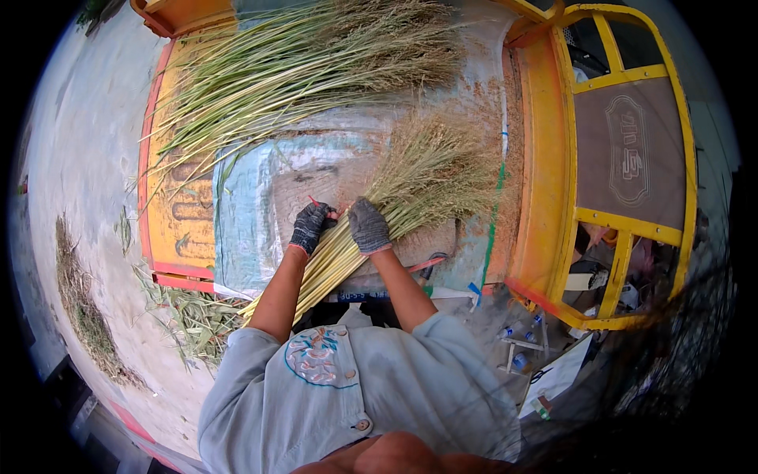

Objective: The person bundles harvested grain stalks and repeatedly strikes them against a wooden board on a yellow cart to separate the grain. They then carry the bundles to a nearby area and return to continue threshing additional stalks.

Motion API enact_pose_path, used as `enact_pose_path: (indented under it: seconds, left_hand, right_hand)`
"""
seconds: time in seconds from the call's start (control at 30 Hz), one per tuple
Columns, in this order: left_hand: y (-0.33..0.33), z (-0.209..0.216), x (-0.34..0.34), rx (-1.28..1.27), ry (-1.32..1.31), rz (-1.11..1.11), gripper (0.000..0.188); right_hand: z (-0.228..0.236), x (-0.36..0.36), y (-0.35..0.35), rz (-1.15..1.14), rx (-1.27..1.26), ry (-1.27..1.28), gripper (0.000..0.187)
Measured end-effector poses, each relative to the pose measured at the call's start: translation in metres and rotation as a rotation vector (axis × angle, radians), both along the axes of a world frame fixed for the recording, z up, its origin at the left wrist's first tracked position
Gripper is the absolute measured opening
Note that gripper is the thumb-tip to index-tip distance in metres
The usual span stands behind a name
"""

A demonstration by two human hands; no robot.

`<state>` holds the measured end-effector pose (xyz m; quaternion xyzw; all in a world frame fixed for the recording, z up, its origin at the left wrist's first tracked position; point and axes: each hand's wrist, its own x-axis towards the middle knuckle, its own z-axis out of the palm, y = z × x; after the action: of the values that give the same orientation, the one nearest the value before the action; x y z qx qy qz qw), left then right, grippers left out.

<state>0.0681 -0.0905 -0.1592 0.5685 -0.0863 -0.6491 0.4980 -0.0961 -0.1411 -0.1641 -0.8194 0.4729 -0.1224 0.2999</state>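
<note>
A bundle of cut broom stalks with feathery seed heads (426, 170) lies slantwise in front of me, heads at the far right and bare stems toward my body. My right hand (369, 226), in a dark grey knitted glove, is closed over the top of the stems. Close by on the left, my left hand (312, 227), gloved alike, is closed with its fingers pinched at the bundle's edge. A thin red tie (314, 201) sticks out from that pinch, and a bit of red shows between the hands. How the tie passes under the stems is hidden.
Beyond lies a large heap of loose stalks (316, 67) on a yellow truck bed (181, 217) spread with pale blue sheeting (241, 245). A red-handled tool (427, 263) rests near the front edge. A yellow metal frame (685, 158) stands at right. Leaf scraps (193, 320) litter the left ground.
</note>
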Motion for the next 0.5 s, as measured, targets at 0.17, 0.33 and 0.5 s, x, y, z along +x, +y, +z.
enact_pose_path:
  seconds: [0.17,0.33,0.5]
  left_hand:
    - [0.008,0.038,-0.038,-0.425,-1.039,-0.388,0.02]
    - [0.009,0.047,-0.043,-0.248,-0.758,-0.454,0.017]
    - [0.012,0.067,-0.057,-0.259,-0.555,-0.415,0.016]
  right_hand:
    - [0.046,-0.003,-0.002,-0.126,0.183,-0.046,0.032]
    - [0.075,-0.02,0.024,-0.106,-0.086,-0.108,0.03]
    - [0.08,-0.025,0.032,-0.251,-0.118,-0.282,0.025]
